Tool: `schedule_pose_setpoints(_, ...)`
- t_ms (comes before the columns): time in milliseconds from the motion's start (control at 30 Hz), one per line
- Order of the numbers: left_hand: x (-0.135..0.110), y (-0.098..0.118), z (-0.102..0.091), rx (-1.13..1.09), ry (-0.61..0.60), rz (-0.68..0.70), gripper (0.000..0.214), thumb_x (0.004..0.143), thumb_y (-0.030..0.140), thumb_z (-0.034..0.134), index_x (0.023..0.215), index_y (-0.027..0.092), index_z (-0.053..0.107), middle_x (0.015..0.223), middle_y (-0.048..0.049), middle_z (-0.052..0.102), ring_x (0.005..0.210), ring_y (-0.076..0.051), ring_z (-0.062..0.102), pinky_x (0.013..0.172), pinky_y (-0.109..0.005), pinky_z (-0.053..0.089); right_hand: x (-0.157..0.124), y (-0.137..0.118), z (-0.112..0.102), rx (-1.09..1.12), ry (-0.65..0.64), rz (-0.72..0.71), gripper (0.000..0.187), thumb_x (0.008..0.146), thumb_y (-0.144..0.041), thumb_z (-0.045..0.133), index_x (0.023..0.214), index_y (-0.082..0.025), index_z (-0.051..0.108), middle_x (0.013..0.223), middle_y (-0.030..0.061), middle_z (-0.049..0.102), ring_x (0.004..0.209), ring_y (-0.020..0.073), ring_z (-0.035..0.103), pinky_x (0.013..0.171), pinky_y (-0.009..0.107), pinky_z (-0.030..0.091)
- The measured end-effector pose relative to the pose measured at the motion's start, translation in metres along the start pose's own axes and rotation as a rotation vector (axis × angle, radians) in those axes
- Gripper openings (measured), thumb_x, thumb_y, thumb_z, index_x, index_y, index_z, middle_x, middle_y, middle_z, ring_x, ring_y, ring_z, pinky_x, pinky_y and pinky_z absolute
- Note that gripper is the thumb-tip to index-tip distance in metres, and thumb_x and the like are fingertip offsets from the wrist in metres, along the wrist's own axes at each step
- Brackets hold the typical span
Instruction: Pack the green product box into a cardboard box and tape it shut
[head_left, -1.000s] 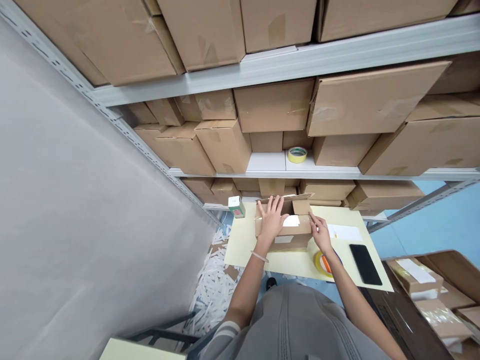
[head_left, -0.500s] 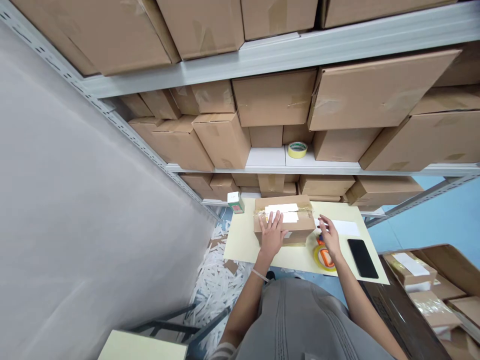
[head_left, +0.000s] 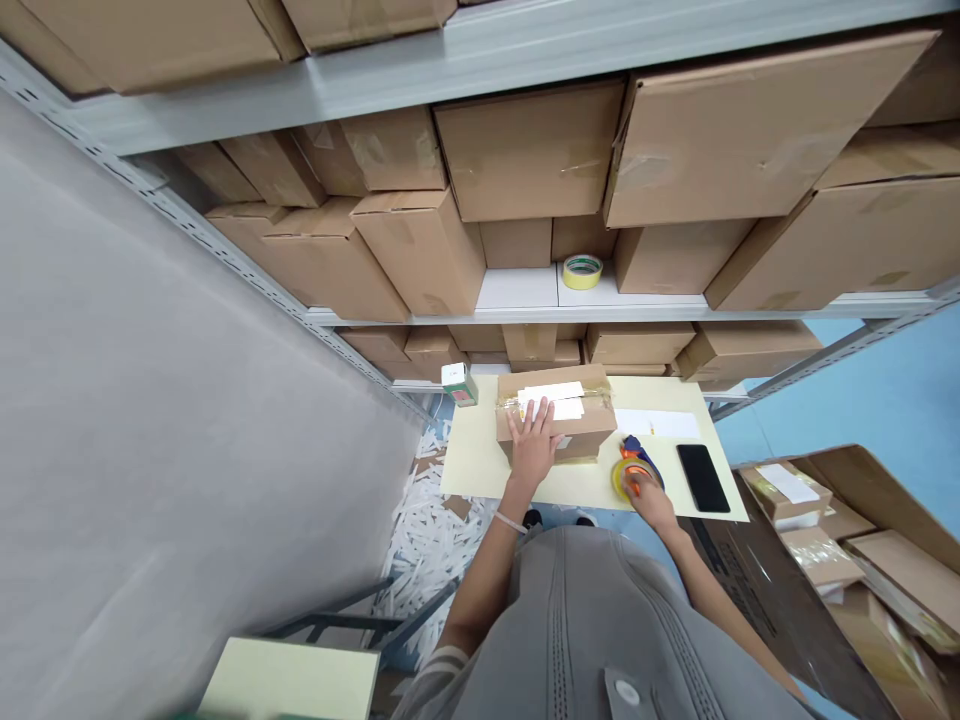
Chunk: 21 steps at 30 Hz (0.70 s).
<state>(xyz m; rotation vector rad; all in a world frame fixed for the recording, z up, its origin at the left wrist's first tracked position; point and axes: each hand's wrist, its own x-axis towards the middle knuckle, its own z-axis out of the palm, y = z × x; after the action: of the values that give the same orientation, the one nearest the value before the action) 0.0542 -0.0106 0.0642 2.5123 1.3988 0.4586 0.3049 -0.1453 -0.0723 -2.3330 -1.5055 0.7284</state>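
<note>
My left hand point(head_left: 533, 448) lies with spread fingers on the front top edge of a taped cardboard box point(head_left: 585, 432). White paper labels point(head_left: 564, 390) lie on top of that box, partly beneath my fingertips. At the right of the box, my right hand point(head_left: 646, 497) is closed on a tape dispenser point(head_left: 631, 450), which has orange and dark blue parts and a yellow roll. The dispenser rests near the table's front edge. Just how my right fingers wrap its handle is partly hidden.
The pale yellow table point(head_left: 472, 465) also carries a small green-and-white box point(head_left: 459, 385), a white paper sheet point(head_left: 671, 424) and a black phone point(head_left: 703, 478). Shelves of cartons point(head_left: 525, 150) rise behind, with a tape roll point(head_left: 582, 271). A large open carton point(head_left: 862, 470) holds packages at right.
My right hand has moved down toward me from beside the box and closed on the tape dispenser. My left hand stays on the box. The camera view has shifted.
</note>
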Motion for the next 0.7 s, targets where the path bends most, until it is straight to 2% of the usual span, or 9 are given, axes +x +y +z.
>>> schedule_pose_setpoints(133,0.000,-0.001,0.001,0.006,-0.009,0.002,0.064,0.099,0.041,0.044,0.158,0.028,0.023,0.162,-0.0073,0.031,0.153,-0.030,0.019,0.120,-0.067,-0.006,-0.006,-0.009,0.021,-0.129,-0.108,0.023,0.037,0.086,-0.031,0.054,0.118,-0.013,0.060,0.122,0.0208,0.065,0.111,0.0329,0.064,0.091,0.043,0.048)
schedule_pose_setpoints(233,0.001,0.000,0.001,0.007,-0.011,-0.001,0.063,0.099,0.041,0.043,0.158,0.028,0.023,0.162,-0.0070,0.031,0.153,-0.030,0.019,0.120,-0.066,-0.007,-0.005,-0.010,0.025,-0.168,-0.105,0.048,0.037,0.085,-0.028,0.054,0.119,-0.014,0.056,0.119,0.0209,0.066,0.111,0.0332,0.063,0.092,0.044,0.047)
schedule_pose_setpoints(367,0.001,0.000,0.001,-0.011,0.000,0.003,0.064,0.099,0.042,0.044,0.158,0.029,0.024,0.162,-0.0069,0.032,0.153,-0.030,0.019,0.121,-0.066,-0.007,-0.002,-0.009,0.028,-0.210,-0.049,0.060,0.040,0.083,-0.025,0.055,0.121,-0.014,0.053,0.112,0.0213,0.068,0.112,0.0350,0.062,0.098,0.048,0.042)
schedule_pose_setpoints(533,0.000,-0.001,0.001,-0.023,0.008,0.011,0.064,0.099,0.042,0.043,0.158,0.028,0.023,0.163,-0.0063,0.030,0.153,-0.030,0.018,0.120,-0.065,-0.010,0.007,-0.012,0.033,-0.206,0.046,0.035,0.036,0.083,-0.029,0.055,0.116,-0.014,0.057,0.115,0.0233,0.065,0.116,0.0381,0.059,0.099,0.051,0.040)
schedule_pose_setpoints(600,0.000,-0.001,0.000,-0.026,0.015,0.012,0.063,0.100,0.042,0.041,0.158,0.028,0.023,0.163,-0.0056,0.029,0.153,-0.029,0.018,0.121,-0.065,-0.010,0.011,-0.013,0.032,-0.179,0.131,0.070,0.034,0.085,-0.034,0.054,0.112,-0.014,0.059,0.114,0.0224,0.063,0.114,0.0371,0.059,0.099,0.049,0.041)
schedule_pose_setpoints(700,0.001,-0.001,0.000,-0.041,0.022,0.011,0.063,0.099,0.041,0.043,0.158,0.030,0.024,0.163,-0.0051,0.030,0.153,-0.030,0.019,0.121,-0.066,-0.007,0.016,-0.010,0.028,-0.144,0.247,0.184,0.040,0.090,-0.038,0.042,0.115,-0.011,0.058,0.114,0.0236,0.060,0.111,0.0375,0.059,0.094,0.050,0.044)
